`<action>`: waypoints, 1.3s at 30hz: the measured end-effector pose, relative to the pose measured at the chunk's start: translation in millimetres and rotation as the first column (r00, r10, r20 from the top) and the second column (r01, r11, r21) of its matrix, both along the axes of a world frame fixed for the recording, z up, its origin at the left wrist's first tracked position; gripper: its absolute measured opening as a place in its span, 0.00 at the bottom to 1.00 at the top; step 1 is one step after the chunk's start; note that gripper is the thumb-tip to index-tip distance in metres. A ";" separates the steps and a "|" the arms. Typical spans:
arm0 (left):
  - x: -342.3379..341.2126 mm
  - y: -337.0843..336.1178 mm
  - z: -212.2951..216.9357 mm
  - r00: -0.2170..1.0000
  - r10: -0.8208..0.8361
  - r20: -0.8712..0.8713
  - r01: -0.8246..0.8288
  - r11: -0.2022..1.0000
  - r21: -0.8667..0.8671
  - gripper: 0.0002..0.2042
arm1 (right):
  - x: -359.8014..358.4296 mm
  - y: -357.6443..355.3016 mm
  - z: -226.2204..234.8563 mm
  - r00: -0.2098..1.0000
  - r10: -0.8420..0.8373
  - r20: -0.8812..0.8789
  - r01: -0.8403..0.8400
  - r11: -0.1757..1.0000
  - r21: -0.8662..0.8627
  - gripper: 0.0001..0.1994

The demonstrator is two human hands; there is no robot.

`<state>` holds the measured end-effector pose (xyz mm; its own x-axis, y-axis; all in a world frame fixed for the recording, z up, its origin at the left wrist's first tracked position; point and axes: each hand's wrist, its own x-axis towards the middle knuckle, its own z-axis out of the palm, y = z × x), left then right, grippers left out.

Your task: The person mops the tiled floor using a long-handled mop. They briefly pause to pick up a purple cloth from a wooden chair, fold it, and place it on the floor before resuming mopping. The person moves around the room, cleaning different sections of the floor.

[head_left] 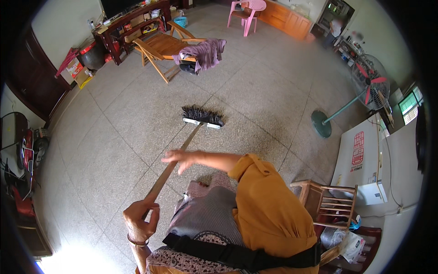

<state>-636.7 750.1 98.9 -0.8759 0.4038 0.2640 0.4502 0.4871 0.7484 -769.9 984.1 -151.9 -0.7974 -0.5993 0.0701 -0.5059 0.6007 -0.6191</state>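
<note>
A mop [203, 115] with a black fringe and a pale clamp lies on the floor in front of me, its long wooden handle slanting back toward my lower left. My left hand [142, 220] is wrapped round the upper end of this handle, a bracelet at its wrist. Farther down, my right hand [181, 159] lies across the handle with its fingers stretched out and apart. Whether its palm presses on the wood is hidden.
A wooden folding chair [162, 45] with purple cloth stands ahead. At right are a green-based standing fan [322, 124], a white chest freezer [358, 157] and a wooden armchair [335, 205]. A red motorbike [27, 153] is at left. A person [335, 31] stands far right.
</note>
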 end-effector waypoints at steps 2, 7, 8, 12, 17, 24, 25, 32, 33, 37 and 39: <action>-2.0 4.4 8.6 0.990 -0.138 0.008 0.138 0.990 -0.027 0.04 | 12.3 -17.7 -4.8 0.995 -0.087 -0.044 0.078 0.981 -0.176 0.28; 1.6 13.6 11.5 0.984 -0.176 -0.014 0.175 0.983 -0.048 0.07 | 17.4 -22.0 -9.9 0.952 -0.260 -0.163 0.181 0.905 -0.386 0.09; 3.0 15.6 13.0 0.981 -0.192 -0.007 0.192 0.980 -0.046 0.09 | 18.7 -20.7 -9.8 0.948 -0.278 -0.155 0.199 0.898 -0.393 0.09; 6.0 22.2 12.7 0.965 -0.261 -0.026 0.261 0.965 -0.004 0.16 | 22.4 -16.6 -20.6 0.942 -0.307 -0.135 0.225 0.878 -0.422 0.08; 5.9 28.5 24.9 0.947 -0.321 0.021 0.321 0.947 -0.003 0.06 | 24.2 -16.5 -23.3 0.923 -0.351 -0.159 0.253 0.863 -0.436 0.07; 2.2 37.3 31.5 0.873 -0.486 0.026 0.487 0.873 -0.019 0.12 | 34.8 -2.9 -3.0 0.906 -0.372 -0.200 0.233 0.836 -0.497 0.07; 1.4 35.4 27.9 0.857 -0.513 0.048 0.512 0.858 0.040 0.11 | 36.0 -0.7 -3.4 0.910 -0.365 -0.197 0.229 0.838 -0.495 0.06; 11.8 53.3 35.7 0.837 -0.539 0.099 0.520 0.838 0.169 0.09 | 46.7 5.5 5.7 0.918 -0.367 -0.151 0.236 0.811 -0.536 0.06; 11.4 54.1 37.7 0.833 -0.545 0.092 0.528 0.834 0.158 0.09 | 45.7 6.2 5.0 0.920 -0.361 -0.151 0.224 0.803 -0.552 0.06; 13.5 52.7 36.8 0.837 -0.542 0.078 0.528 0.836 0.148 0.09 | 45.8 4.2 2.1 0.910 -0.372 -0.182 0.222 0.810 -0.543 0.05; 15.2 52.2 35.2 0.841 -0.527 0.123 0.505 0.846 0.170 0.08 | 46.5 4.1 -2.0 0.910 -0.377 -0.173 0.234 0.811 -0.536 0.05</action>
